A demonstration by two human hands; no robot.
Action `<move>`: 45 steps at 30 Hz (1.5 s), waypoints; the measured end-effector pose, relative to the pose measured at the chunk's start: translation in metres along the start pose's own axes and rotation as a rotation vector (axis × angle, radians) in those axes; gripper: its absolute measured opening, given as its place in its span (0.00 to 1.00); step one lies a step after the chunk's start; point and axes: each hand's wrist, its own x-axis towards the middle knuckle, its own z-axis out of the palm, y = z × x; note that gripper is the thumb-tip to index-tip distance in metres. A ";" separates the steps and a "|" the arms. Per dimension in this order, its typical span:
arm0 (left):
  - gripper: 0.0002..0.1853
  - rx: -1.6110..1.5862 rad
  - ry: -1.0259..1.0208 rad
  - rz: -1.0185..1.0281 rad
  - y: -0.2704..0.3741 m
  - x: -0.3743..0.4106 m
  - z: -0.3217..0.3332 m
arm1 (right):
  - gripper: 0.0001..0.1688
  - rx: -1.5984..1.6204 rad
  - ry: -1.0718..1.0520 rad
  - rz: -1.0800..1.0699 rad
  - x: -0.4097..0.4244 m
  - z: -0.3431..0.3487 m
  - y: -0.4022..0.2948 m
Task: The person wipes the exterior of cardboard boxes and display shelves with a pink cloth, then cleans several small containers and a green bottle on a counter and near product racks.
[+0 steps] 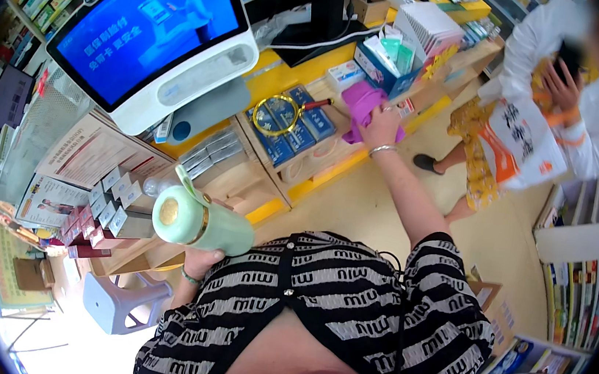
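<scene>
My left hand (203, 263) holds a pale green insulated bottle (225, 227) against my front, its lid pointing left and a carry strap (189, 181) at the lid. Over on the counter, my right hand (381, 129) grips a bunched purple cloth (364, 99); part of my fingers is hidden in its folds. Just left of the cloth, a magnifying glass (318, 104) with a gold rim and a reddish handle lies across several dark blue boxes (283, 153). Behind the cloth are a small white box (345, 75) and a blue carton (374, 75) holding packets.
A large screen terminal (156, 32) stands on the counter's left part. Stacked small boxes (121, 219) and a plastic stool (111, 304) are at lower left. To the right, a person (534, 75) holds a phone and a printed bag (526, 141). Stocked shelves (576, 307) line the right side.
</scene>
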 end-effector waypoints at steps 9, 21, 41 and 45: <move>0.45 0.092 0.195 0.027 -0.007 -0.010 0.066 | 0.32 -0.053 -0.576 -0.328 0.025 0.024 0.032; 0.45 0.144 0.251 -0.051 -0.002 -0.001 0.080 | 0.30 0.055 -0.619 -0.267 0.052 0.040 0.045; 0.43 0.028 0.010 -0.090 -0.012 0.056 0.022 | 0.17 -0.171 -0.439 -0.217 0.024 0.039 0.045; 0.43 -0.002 -0.030 -0.099 -0.020 0.067 0.020 | 0.13 -0.097 -0.414 -0.200 0.027 0.033 0.047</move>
